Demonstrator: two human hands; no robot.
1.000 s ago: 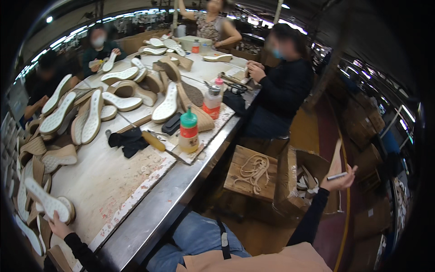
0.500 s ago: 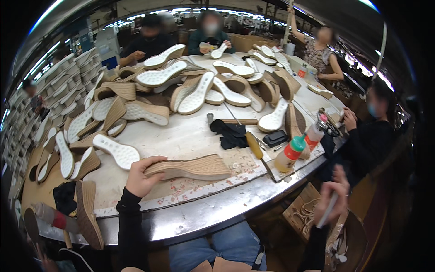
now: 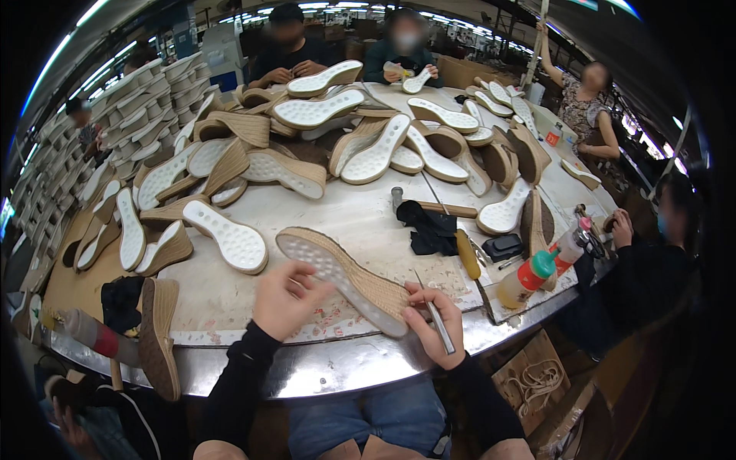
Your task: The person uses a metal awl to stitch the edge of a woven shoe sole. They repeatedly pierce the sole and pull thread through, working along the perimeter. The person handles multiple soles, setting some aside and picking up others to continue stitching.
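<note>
A tan wedge shoe sole [image 3: 354,282] with ridged, rope-like sides leans over the near part of the table, its pale dimpled face partly toward me. My right hand [image 3: 454,316] pinches its near right end. The same hand grips a slim metal tool [image 3: 440,328] with a thin pointed tip, which sticks up past the fingers. My left hand [image 3: 282,303] is at the sole's left side, its fingers apart and slightly blurred. Whether those fingertips touch the sole, I cannot tell. Left of it lies another sole [image 3: 226,238], white dimpled face up.
A heap of wedge soles [image 3: 287,172] covers the table's far side. To the right are a hammer [image 3: 437,207], black cloth [image 3: 425,230], a yellow-handled tool [image 3: 468,257] and a green-capped bottle [image 3: 525,280]. A brown wedge [image 3: 159,337] stands near left. Co-workers sit and stand around the table.
My right hand has come up from beside the table to the sole, bringing the tool. The sole has turned, showing its dimpled face. My left hand has let go and spread its fingers.
</note>
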